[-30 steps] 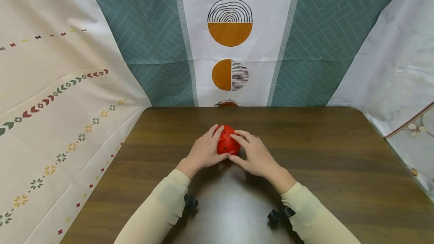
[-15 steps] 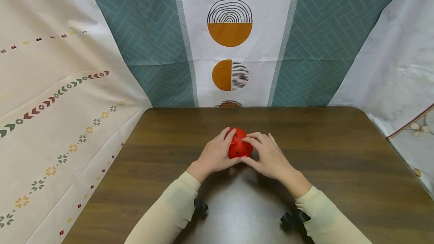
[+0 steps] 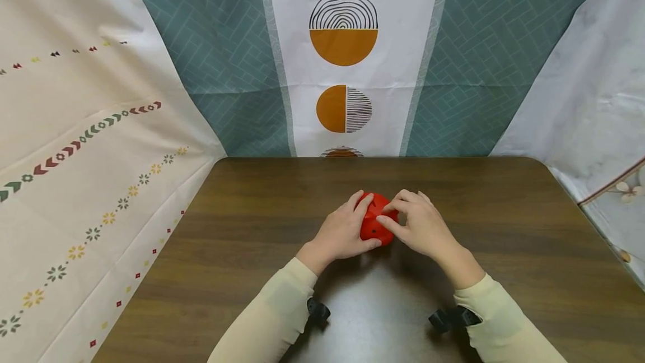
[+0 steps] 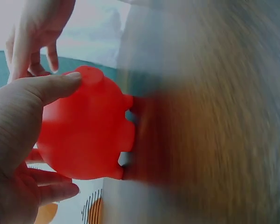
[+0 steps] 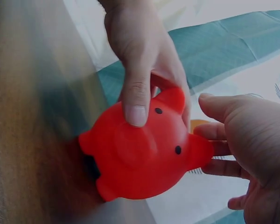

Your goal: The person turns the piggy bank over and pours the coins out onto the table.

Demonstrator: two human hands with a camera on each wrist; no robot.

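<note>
A round red piggy bank (image 3: 372,226), with dark eyes, pointed ears and short feet, is over the middle of the table in the head view. My left hand (image 3: 341,232) holds it from the left, thumb across its snout side and fingers around the far side. On the right, my right hand (image 3: 428,227) has its fingers at one ear (image 5: 200,151); its thumb stands apart from the red surface in the right wrist view. Whether those fingers touch the ear is unclear. The feet (image 4: 125,135) face the tabletop, and I cannot tell whether they rest on it.
The brown wooden table (image 3: 252,195) has rounded far corners. Behind it hangs a teal and white patterned cloth (image 3: 232,60). A cream cloth (image 3: 75,144) hangs on the left, a pale one (image 3: 569,111) on the right. Black wrist cameras (image 3: 318,311) sit at both sleeves.
Both hands and the piggy bank have moved to the right and slightly nearer. The right thumb has come away from the piggy bank's front, where it met the left thumb.
</note>
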